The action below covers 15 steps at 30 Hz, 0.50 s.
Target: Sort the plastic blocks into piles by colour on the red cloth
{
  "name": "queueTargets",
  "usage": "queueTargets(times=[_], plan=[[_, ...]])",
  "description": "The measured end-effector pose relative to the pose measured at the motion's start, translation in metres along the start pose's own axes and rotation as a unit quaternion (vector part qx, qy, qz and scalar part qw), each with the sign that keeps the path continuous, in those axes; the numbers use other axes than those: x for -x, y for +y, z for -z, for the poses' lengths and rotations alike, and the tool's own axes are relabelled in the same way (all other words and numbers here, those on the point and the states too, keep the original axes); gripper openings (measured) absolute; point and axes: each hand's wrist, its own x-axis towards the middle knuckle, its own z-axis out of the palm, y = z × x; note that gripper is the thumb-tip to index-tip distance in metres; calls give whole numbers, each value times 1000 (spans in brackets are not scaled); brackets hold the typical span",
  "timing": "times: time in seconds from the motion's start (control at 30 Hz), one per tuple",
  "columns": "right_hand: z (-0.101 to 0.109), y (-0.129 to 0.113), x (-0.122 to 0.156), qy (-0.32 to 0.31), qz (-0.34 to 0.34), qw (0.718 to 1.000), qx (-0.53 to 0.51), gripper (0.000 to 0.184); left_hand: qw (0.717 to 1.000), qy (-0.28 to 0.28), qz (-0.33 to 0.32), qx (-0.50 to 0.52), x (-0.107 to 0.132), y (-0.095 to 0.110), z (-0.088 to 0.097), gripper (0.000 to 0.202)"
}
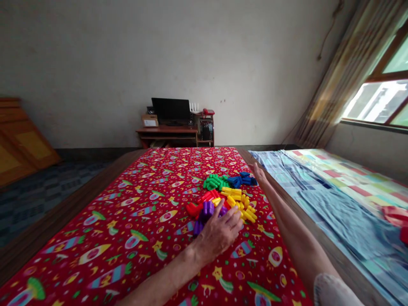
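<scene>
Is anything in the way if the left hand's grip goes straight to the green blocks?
Yes. Just beyond the left hand's grip, purple blocks, red blocks and a yellow block lie between it and the green blocks. They look low, so going over them should probably work.

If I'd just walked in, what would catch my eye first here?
Probably the bright red cloth, printed with rockets and stars, filling the middle foreground. On its right side lie small colourful pieces, with the left hand at the purple pieces and the right hand beside the blue pieces. Behind, a black monitor stands on a desk.
</scene>
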Motion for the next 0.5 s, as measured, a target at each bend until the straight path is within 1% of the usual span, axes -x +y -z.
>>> queueTargets(times=[0.07, 0.13, 0.17, 0.23, 0.3, 0.37, 0.47, 0.5], plan=[[-9, 3, -9, -37, -15, 999, 21, 79, 998, 1, -52, 19, -12, 11, -3, 32], [-22, 0, -10, -71, -19, 997, 34, 74, 995, -21, -83, 44, -26, 24, -10, 34], [-28, -4, -8, -96, -14, 995, 34, 73, 995, -32, -82, 54, -33, 29, -14, 34], [-42, -15, -1, -169, 11, 985, 13, 73, 995, -51, -56, 63, -46, 34, -25, 35], [-56, -28, 11, -247, 43, 968, -22, 75, 996, -75, -18, 51, -56, 30, -32, 32], [-72, -41, 25, -317, 53, 945, -67, 74, 994, -106, 7, 26, -59, 21, -34, 27], [-93, -57, 38, -407, 7, 903, -135, 80, 990, -134, 35, -7, -48, 3, -25, 26], [-98, -61, 38, -418, -9, 896, -150, 84, 990, -131, 49, -11, -41, -3, -21, 25]])
